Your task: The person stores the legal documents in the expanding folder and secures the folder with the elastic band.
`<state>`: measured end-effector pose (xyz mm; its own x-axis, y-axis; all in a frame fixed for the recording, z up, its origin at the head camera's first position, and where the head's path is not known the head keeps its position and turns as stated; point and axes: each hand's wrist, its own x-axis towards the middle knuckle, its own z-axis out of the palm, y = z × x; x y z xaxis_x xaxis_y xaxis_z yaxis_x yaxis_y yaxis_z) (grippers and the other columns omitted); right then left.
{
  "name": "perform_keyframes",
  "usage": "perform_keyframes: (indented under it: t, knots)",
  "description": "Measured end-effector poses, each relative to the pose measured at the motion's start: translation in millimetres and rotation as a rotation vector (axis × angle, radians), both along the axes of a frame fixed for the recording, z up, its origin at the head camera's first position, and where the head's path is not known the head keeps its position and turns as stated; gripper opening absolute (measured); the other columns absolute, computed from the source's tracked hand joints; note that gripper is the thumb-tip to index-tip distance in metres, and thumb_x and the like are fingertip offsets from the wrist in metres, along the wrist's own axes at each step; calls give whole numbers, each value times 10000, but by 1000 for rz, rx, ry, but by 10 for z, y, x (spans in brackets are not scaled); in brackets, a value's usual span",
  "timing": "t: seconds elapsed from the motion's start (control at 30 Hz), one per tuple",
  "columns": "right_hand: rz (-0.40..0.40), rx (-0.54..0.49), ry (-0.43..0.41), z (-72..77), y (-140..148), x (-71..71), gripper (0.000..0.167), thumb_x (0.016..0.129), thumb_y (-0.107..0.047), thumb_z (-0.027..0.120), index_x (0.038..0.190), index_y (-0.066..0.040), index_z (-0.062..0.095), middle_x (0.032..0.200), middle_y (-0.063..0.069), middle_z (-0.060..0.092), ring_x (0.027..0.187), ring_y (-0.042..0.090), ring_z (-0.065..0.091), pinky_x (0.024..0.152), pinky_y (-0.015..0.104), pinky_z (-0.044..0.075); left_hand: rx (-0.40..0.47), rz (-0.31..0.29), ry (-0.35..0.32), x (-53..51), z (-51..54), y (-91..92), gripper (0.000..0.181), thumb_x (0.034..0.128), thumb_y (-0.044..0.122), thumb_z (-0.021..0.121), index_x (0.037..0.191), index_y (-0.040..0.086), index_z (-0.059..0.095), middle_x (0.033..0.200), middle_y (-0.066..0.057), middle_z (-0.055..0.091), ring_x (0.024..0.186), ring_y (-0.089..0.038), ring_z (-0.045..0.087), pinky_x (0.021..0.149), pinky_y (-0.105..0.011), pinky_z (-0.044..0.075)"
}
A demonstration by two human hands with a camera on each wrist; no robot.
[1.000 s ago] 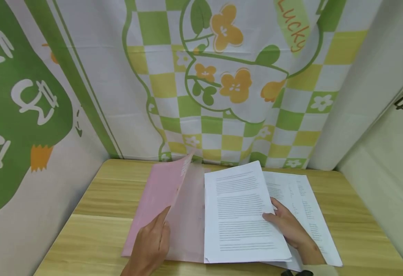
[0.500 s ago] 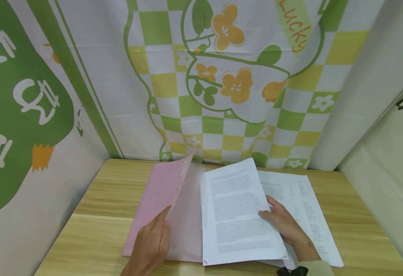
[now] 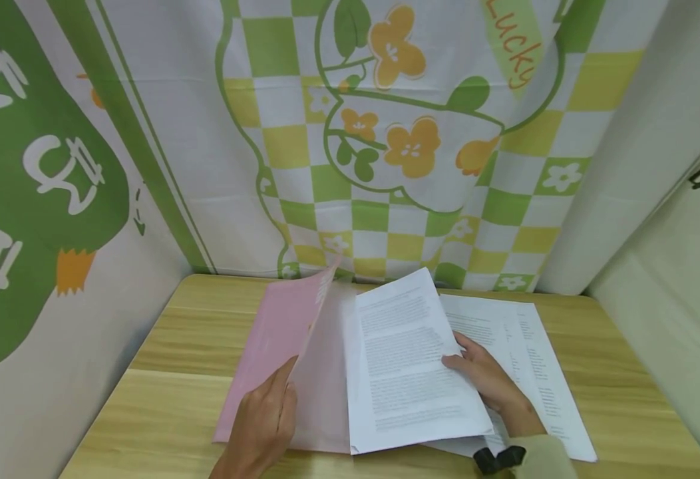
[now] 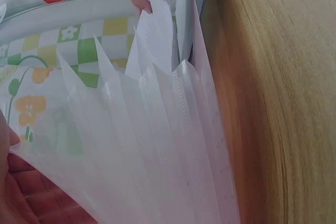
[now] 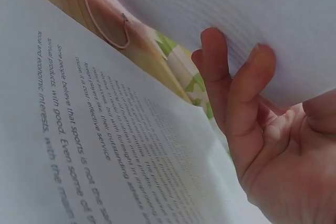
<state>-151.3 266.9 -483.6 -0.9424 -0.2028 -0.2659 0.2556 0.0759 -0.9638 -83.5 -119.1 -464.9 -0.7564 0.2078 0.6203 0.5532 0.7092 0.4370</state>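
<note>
A pink expanding file folder [image 3: 272, 319] lies on the table, its translucent pockets [image 4: 157, 135] fanned apart in the left wrist view. My left hand [image 3: 264, 416] holds the raised pink side by its edge, thumb toward me. With my right hand [image 3: 489, 379] I grip a set of printed sheets [image 3: 406, 372] at the right edge, thumb on top and fingers [image 5: 252, 72] underneath. The left edge of these sheets is at the folder's opening; how far in it reaches I cannot tell. Another pile of printed sheets [image 3: 544, 372] lies on the table under my right forearm.
The wooden table [image 3: 146, 399] extends to both sides of the folder and papers. A green and white patterned curtain [image 3: 386, 219] hangs at the table's back edge, with fabric walls left and right. A thin cord loop [image 5: 107, 38] shows in the right wrist view.
My right hand has moved left with the held sheets, tilting them slightly, and their left edge has shifted toward the folder. More of the lower pile shows. My left hand and the folder barely moved.
</note>
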Motion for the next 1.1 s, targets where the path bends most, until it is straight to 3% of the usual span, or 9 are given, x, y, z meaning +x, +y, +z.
perform_keyframes:
  t: [0.3,0.6,0.87,1.1]
  knots:
    - [-87,-8,-18,-134,-78,-111,654,1026,-89,535,1619,-82,260,1331,294,592,1048,428,685,780,458,599,-7,16,11,2,-6,3,409,941,22,531,1338,-18,621,1265,-146,688,1011,-323,710,784,-472,589]
    - [-213,65,-31,-190,-284,-75,676,1017,-153,576,1619,-99,275,1293,222,631,969,318,720,742,438,602,2,13,9,-3,2,18,414,943,20,524,1346,-2,620,1269,-126,689,989,-308,715,774,-471,591]
    - [-236,77,24,-161,-461,13,614,999,-111,584,1572,-89,367,1216,208,663,903,324,726,696,441,604,9,19,-2,-5,5,30,410,944,18,528,1343,-20,616,1255,-149,691,983,-328,715,770,-475,593]
    - [-183,91,70,-115,-564,107,609,976,-90,590,1546,-81,378,1138,201,673,860,327,724,663,441,602,5,26,-8,0,22,11,414,948,18,531,1353,-15,611,1278,-162,679,1006,-348,706,795,-489,583]
